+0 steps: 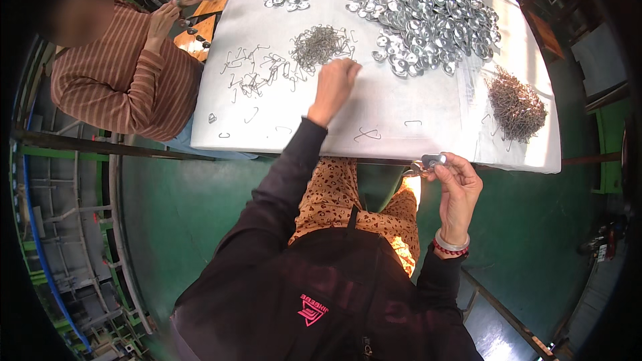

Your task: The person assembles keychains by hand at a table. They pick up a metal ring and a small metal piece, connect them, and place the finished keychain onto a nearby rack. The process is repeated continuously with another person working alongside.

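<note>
Fingers (461, 177) pinching shiny metal discs (431, 160), bent wire clips (319, 45)

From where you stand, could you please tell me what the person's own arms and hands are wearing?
Both arms are covered to the wrist by long, dark, plain sleeves. The left hand is bare, with no ring or band that I can see. The right hand is bare too, but its wrist carries two bracelets side by side: a pale, smooth bangle and a string of small red beads. No gloves on either.

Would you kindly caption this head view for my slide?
Left hand reaches wire clips; right hand holds metal parts.
</note>
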{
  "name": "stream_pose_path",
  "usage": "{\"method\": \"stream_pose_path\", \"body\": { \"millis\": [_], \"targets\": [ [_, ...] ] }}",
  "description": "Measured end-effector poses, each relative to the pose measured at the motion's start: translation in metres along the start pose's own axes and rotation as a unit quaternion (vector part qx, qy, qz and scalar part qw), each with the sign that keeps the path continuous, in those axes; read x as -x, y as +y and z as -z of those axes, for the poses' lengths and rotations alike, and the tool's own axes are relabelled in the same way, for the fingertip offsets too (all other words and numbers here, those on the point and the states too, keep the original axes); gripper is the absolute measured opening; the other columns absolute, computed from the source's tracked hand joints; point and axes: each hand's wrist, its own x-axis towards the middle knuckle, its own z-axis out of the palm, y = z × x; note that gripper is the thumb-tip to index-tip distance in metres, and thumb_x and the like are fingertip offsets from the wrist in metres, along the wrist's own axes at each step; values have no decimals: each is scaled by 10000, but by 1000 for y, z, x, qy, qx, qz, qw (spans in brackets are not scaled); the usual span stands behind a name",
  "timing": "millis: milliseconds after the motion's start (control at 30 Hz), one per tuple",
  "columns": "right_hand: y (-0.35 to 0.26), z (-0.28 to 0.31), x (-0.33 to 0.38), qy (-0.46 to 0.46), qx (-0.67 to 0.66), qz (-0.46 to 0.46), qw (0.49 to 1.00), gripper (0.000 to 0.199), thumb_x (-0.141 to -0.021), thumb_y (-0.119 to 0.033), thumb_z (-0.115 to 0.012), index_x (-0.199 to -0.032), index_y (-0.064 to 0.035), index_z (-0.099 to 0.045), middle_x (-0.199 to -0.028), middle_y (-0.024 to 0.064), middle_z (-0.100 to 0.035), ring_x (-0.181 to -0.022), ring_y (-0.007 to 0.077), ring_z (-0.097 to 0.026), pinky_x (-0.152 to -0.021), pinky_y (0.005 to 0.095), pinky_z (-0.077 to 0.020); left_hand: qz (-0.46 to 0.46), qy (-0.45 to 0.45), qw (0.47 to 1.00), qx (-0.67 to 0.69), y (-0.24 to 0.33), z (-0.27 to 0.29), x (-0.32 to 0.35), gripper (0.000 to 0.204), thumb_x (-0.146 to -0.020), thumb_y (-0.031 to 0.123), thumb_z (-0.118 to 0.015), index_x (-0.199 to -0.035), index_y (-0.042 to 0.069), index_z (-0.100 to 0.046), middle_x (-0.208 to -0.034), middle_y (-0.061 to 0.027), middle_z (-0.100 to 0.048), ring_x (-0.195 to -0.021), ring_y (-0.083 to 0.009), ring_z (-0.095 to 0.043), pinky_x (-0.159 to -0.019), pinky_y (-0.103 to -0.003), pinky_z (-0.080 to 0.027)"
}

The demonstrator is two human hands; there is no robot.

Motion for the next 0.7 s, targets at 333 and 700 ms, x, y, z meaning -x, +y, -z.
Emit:
{"method": "stream_pose_path", "body": {
  "millis": [333,700],
  "targets": [
    [-3,14,12,18,54,-17,998,238,-783,48,-624,-1016,93,-605,-797,116,-649,-661,157,-616,-645,248,-489,-20,-109,994,24,-10,-26,0,131,-829,89,-592,-825,-42,-600,-785,-201,-636,-688,-307,-643,-637,-369,-516],
    [15,19,15,43,13,16,999,245,-759,58,-666,-1000,55,-621,-823,94,-641,-650,128,-601,-623,233,-497,140,-348,814,443,150,34,73,130,-877,98,-607,-946,-12,-600,-916,-39,-625,-868,-121,-596,-812,-269,-492]
  ]
}}
